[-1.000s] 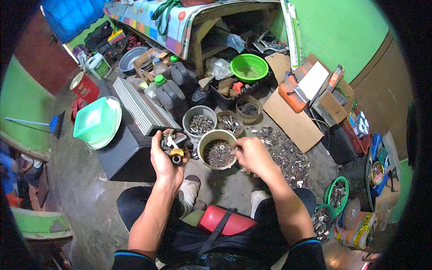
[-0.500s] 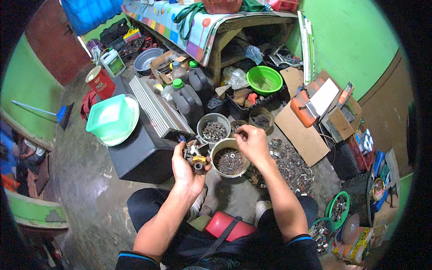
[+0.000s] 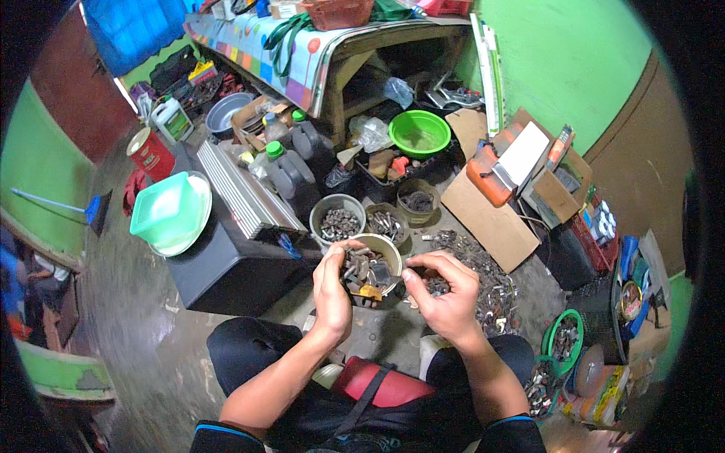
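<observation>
My left hand is cupped round a handful of small metal hardware, with a yellow piece at its near side. That hand is over the near left part of a cream bucket, hiding some of its rim and contents. To the right of the bucket is my right hand, its thumb and forefinger bent and slightly apart, with nothing visible between them. Behind the bucket stand a grey bucket of dark nut-like pieces, a tub of bolts and a container of dark bits.
Loose hardware lies heaped on the floor to the right. Cardboard and an orange case are behind it. At left is a black box bearing green plastic tubs. A green basin sits farther back.
My left hand has moved right with its hardware, over the bucket. My right hand has come down and nearer from above the bucket, its pinch loosened. The view has shifted slightly.
</observation>
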{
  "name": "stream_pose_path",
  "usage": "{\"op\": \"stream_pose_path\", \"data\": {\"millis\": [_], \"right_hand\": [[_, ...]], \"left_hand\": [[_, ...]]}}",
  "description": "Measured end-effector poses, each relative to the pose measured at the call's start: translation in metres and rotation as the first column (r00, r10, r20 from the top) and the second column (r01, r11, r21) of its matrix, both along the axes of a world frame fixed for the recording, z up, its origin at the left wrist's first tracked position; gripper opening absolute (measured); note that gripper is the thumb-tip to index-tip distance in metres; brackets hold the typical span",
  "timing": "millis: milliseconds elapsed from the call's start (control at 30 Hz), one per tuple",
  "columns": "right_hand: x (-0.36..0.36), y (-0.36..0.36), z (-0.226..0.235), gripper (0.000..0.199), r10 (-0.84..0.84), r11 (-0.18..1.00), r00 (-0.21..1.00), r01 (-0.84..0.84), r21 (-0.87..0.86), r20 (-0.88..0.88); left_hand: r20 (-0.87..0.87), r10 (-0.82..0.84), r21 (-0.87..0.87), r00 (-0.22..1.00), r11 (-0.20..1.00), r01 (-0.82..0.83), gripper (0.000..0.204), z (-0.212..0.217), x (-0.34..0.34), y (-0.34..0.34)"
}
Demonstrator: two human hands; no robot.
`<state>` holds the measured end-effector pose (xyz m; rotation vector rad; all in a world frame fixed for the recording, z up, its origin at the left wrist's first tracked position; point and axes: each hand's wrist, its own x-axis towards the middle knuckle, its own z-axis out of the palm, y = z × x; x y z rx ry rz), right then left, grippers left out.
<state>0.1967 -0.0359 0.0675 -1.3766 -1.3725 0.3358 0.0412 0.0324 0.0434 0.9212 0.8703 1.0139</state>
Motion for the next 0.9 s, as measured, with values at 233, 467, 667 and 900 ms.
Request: {"op": "stream_pose_path", "data": {"millis": [233, 467, 667, 900], "right_hand": [[0.018, -0.014, 0.006, 0.023, 0.079, 0.987, 0.984, -0.1, -0.123, -0.161], [0.019, -0.019, 0.008, 0.026, 0.219, 0.964, 0.973, -0.228, -0.138, -0.076], [0.012, -0.014, 0.003, 0.019, 0.159, 0.984, 0.978, -0.168, 0.051, 0.137], [0.013, -0.013, 0.009, 0.007, 0.025, 0.997, 0.981, -0.04, 0.073, 0.192]], "left_hand": [[-0.311, -0.102, 0.421, 0.945, 0.877, 0.233, 0.045, 0.006, 0.011, 0.001], [-0.094, -0.219, 0.419, 0.971, 0.876, 0.238, 0.03, 0.009, 0.012, -0.007], [-0.13, -0.244, 0.359, 0.961, 0.892, 0.275, 0.036, 0.002, 0.009, 0.001], [-0.094, -0.391, 0.202, 0.916, 0.893, 0.402, 0.031, 0.003, 0.006, 0.006]]}}
